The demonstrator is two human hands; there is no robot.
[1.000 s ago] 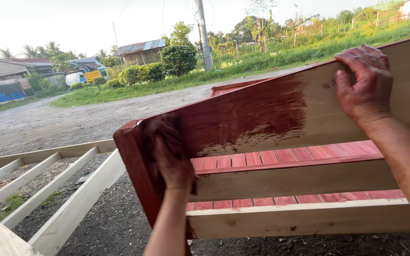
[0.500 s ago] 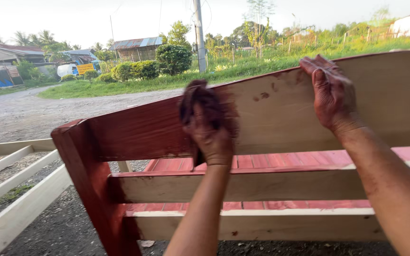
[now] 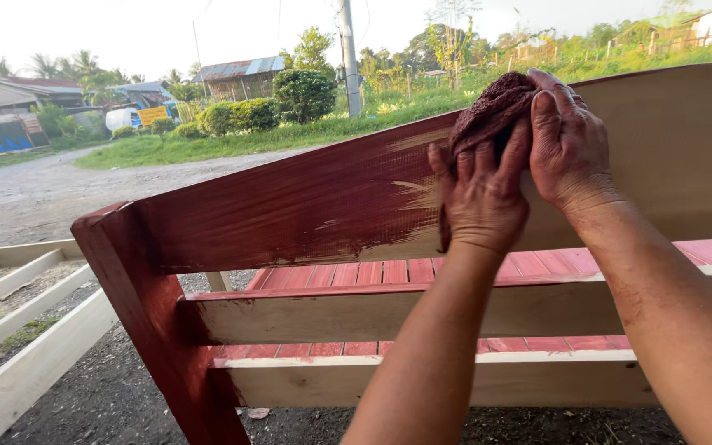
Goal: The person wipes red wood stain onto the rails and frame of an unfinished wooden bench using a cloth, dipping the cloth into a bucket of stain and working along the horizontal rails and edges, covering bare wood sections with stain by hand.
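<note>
**Stained rag pressed to a wooden headboard**

On the upper board of the wooden frame (image 3: 290, 206), a dark red rag (image 3: 492, 107) is held against the wood at the edge of the stained area. The rag is gripped by the left hand (image 3: 480, 198), fingers curled up around it. The right hand (image 3: 570, 140) is closed over the rag's top. Bare wood is seen to the right; red slats (image 3: 331, 274) lie behind.

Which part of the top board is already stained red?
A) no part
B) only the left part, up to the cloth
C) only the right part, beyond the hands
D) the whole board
B: the top board is dark red from its left end up to the cloth; to the right of both hands it is bare pale wood.
</note>
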